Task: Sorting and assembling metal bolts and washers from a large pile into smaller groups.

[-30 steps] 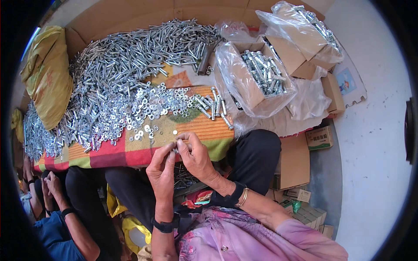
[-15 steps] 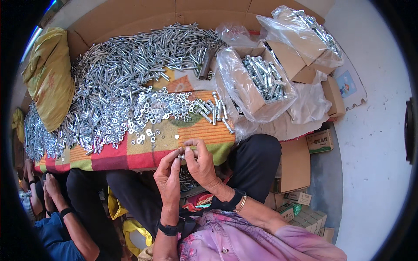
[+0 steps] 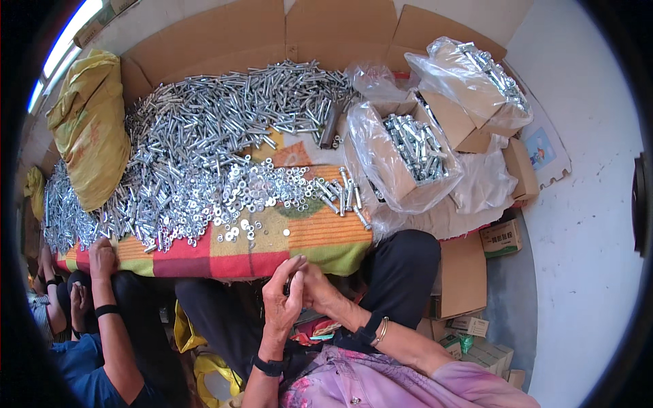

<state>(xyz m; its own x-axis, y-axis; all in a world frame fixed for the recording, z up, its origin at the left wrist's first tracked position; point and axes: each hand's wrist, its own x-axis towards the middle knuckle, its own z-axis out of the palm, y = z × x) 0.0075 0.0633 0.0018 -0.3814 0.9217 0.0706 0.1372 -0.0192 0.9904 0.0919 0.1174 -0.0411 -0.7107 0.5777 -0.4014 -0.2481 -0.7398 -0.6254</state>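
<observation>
My left hand (image 3: 279, 296) and my right hand (image 3: 317, 290) are together in front of the cloth's near edge, above my lap. The left fingers are curled, and a small dark patch shows between them and the thumb. My right fingers press in against the left ones, mostly hidden behind them. What the two hands hold cannot be made out. Just beyond them, a pale round disc (image 3: 286, 232) lies on the checked cloth (image 3: 248, 264). Farther off are loose washers and nuts (image 3: 238, 194), a small group of assembled anchor bolts (image 3: 345, 192) and a large heap of metal bolts (image 3: 231, 112).
An open plastic-lined carton (image 3: 401, 178) of anchor bolts stands at the right, with another filled carton (image 3: 469, 112) behind it. A yellow sack (image 3: 92, 136) rests on the heap's left. At lower left a co-worker's hand (image 3: 102, 258) is at the cloth's edge. Small boxes (image 3: 500, 238) sit at right.
My hands have lowered and closed together; the small metal piece seen between my fingertips is now hidden. The co-worker's hand has reached forward to the cloth. The view has tilted slightly upward.
</observation>
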